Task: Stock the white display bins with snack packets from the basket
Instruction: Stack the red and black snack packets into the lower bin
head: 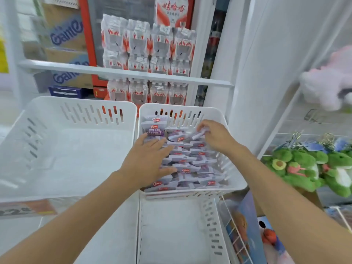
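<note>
the left hand (150,161) lies flat with its fingers spread wide, pressing on the near-left part of the heap of snack packets (187,164), as if holding the pile steady. the right hand (215,136) is curled further back, its fingertips (200,128) pinching the edge of a single packet (199,134) close to the slotted far wall. both hands are inside the right-hand bin (238,185), which is well filled with purple-and-white packets lying in overlapping rows, one larger pouch standing at the back left corner. from where i stand this looks like the arranging part of stocking: the packets are in, and they are being tidied and settled, not fetched. the left-hand bin (76,103) just beside it holds nothing i can see, and so does the lower bin (209,216) under the full one. the next move, i'd guess, calls for laying that pinched packet down in line with the others, then reaching for more stock for the bare bins; the basket itself i cannot see from here. behind the bins stand wrapped packs of bottled water (148,44) and cardboard boxes (66,33), and green plush toys (304,164) hang off to the right.
</note>
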`<state>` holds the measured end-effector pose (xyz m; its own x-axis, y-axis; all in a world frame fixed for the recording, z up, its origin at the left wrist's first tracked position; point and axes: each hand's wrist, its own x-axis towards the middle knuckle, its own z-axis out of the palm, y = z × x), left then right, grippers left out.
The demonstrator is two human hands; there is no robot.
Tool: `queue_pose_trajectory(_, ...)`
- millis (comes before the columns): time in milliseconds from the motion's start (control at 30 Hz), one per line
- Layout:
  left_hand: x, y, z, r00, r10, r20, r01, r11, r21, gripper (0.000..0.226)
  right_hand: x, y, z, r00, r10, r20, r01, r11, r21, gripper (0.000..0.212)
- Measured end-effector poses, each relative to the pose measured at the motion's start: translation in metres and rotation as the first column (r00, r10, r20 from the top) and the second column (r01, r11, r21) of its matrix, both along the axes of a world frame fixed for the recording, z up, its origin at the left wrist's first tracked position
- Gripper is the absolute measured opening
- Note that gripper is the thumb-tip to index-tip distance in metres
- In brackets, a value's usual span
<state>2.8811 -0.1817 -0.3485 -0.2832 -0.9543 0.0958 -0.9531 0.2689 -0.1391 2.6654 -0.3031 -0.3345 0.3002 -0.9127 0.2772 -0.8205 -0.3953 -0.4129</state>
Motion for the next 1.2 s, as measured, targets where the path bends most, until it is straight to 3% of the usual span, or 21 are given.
queue_pose_trajectory(100,0.0,-0.001,-0.001,1.0,0.005,-0.022,-0.005,1.0,-0.008,0.072,0.007,-0.005,-0.006,0.999,0.004,0.046,-0.011,0.988,0.155,0.031)
queue_pose_trajectory(200,-0.001,0.0,-0.001,1.0,0.012,-0.025,-0.012,1.0,-0.001,0.073,0.005,-0.007,-0.013,0.968,-0.061,0.243,-0.015,0.955,0.296,0.012)
queue_pose_trajectory(467,-0.001,0.001,-0.001,0.998,0.013,-0.054,-0.013,1.0,-0.008,0.073,0.011,-0.01,-0.025,0.968,-0.074,0.24,-0.007,0.948,0.318,0.047)
queue_pose_trajectory(533,-0.001,0.002,0.001,0.995,0.01,-0.098,-0.011,1.0,-0.012,0.074,0.01,-0.002,-0.019,0.971,-0.059,0.231,-0.004,0.965,0.264,0.051)
queue_pose_trajectory(600,0.0,0.003,0.001,0.968,-0.002,-0.249,-0.009,0.999,-0.044,0.072,0.01,0.018,-0.013,0.974,-0.047,0.222,0.011,0.987,0.162,0.05)
queue_pose_trajectory(700,0.0,0.015,0.002,0.806,-0.016,-0.591,-0.059,0.992,-0.108,0.053,0.013,0.067,-0.008,0.949,-0.039,0.314,0.043,0.999,-0.006,0.039)
queue_pose_trajectory(867,-0.004,0.083,-0.006,0.655,0.032,-0.755,-0.101,0.994,-0.046,0.027,0.024,0.176,-0.013,0.93,-0.015,0.367,0.075,0.986,-0.15,0.013)
queue_pose_trajectory(1000,-0.005,0.175,-0.039,0.604,0.135,-0.786,-0.098,0.991,0.095,0.022,0.026,0.274,-0.047,0.947,-0.045,0.317,0.055,0.998,-0.021,0.008)
queue_pose_trajectory(1200,0.013,0.303,-0.119,0.515,0.316,-0.797,-0.054,0.94,0.338,0.02,-0.002,0.385,-0.144,0.989,-0.009,0.147,-0.052,0.911,0.409,0.008)
